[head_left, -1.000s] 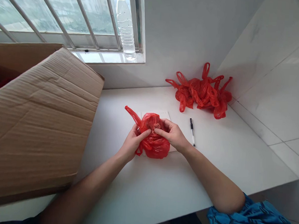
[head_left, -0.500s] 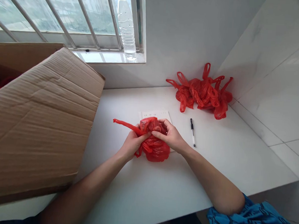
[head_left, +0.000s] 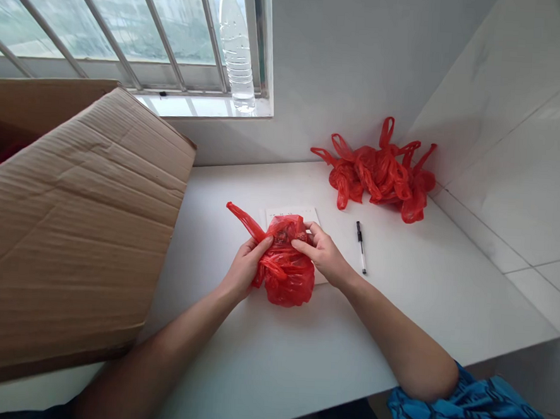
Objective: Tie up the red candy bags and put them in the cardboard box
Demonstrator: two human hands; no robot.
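A small red plastic bag (head_left: 286,279) sits bunched on the white table (head_left: 299,356), partly over a white paper sheet (head_left: 289,211). My left hand (head_left: 245,267) grips the bag's left side, fingers closed on the plastic near one handle strip that sticks up and to the left. My right hand (head_left: 323,253) pinches the top of the bag from the right, fingers closed on it. What is inside the bag is hidden.
A pile of several knotted red bags (head_left: 381,171) lies at the back right by the tiled wall. A black pen (head_left: 360,246) lies right of my right hand. A large cardboard box (head_left: 70,222) fills the left side. A clear water bottle (head_left: 237,49) stands on the window sill.
The loose handle strip swung from pointing flat to the left to slanting upward. Both hands kept hold of the bag and shifted slightly on its top.
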